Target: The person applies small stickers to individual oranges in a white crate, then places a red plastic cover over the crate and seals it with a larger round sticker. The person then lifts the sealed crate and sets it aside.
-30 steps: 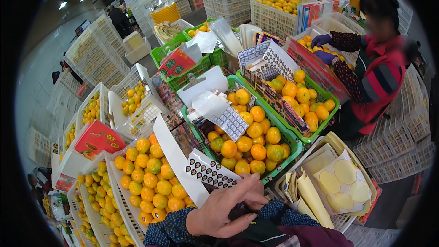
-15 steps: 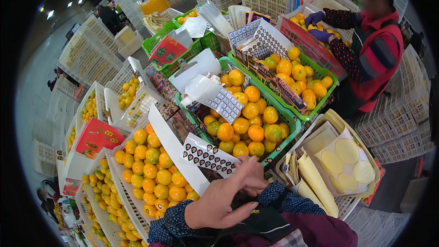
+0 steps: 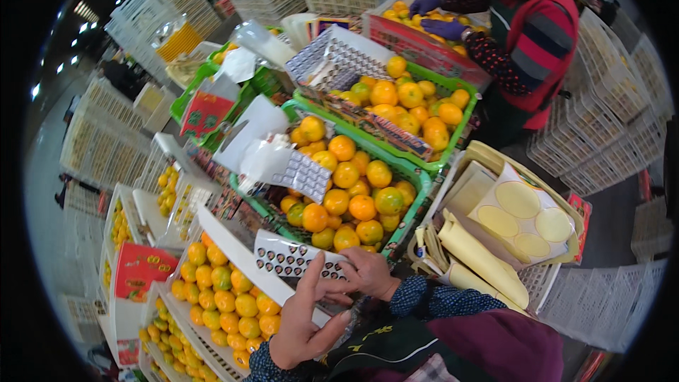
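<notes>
Right hand point(image 3: 371, 271) emerging at sticker sheet point(image 3: 279, 256)

It is clearing the left hand point(image 3: 300, 325), touching the sheet's end (grip unclear) near the green crate point(image 3: 417, 201). The left is spreading thumb and index finger; both are staying at the sheet.

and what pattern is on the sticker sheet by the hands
White sticker sheet, rows of dark shapes; head view.

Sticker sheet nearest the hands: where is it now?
In the head view, the sticker sheet is below and left of centre, between the white strip and the nearer green crate, its right end by the right hand.
</notes>
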### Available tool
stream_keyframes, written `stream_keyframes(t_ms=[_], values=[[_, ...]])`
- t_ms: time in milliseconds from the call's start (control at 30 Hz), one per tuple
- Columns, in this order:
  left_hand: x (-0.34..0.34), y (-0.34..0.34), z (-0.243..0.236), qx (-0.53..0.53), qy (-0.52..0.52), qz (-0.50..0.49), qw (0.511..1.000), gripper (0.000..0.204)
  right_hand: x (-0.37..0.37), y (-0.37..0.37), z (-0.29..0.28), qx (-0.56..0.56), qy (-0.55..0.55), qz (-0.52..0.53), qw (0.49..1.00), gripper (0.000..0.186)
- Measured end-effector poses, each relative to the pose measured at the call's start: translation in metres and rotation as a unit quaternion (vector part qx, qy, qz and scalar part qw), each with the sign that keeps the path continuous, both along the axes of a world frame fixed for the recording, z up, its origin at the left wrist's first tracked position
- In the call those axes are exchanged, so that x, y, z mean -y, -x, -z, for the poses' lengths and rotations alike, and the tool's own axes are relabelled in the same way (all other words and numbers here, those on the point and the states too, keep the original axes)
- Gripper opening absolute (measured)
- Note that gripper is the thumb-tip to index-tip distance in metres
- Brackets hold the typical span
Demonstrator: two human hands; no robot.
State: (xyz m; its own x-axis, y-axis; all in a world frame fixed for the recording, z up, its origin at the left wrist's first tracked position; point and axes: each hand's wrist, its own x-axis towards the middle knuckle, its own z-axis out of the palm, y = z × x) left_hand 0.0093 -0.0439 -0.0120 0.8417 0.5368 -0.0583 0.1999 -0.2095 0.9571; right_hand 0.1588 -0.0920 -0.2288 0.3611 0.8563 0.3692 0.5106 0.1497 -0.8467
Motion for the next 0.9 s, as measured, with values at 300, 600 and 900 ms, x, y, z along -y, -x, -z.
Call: stream_keyframes(t_ms=[300,600,900], values=[[0.011,0.009,0.005,0.015,-0.007,0.053,0.998,0.094,0.004,0.004,0.001,-0.027,0.0,0.021,0.999,0.018],[0.031,0.047,0.003,0.02,-0.012,0.035,0.999,0.093,0.007,0.01,0.003,-0.022,-0.011,0.064,0.998,0.02],[0.049,0.101,0.031,-0.01,0.019,-0.027,0.999,0.082,0.005,0.009,0.005,-0.157,0.021,0.061,0.986,0.026]])
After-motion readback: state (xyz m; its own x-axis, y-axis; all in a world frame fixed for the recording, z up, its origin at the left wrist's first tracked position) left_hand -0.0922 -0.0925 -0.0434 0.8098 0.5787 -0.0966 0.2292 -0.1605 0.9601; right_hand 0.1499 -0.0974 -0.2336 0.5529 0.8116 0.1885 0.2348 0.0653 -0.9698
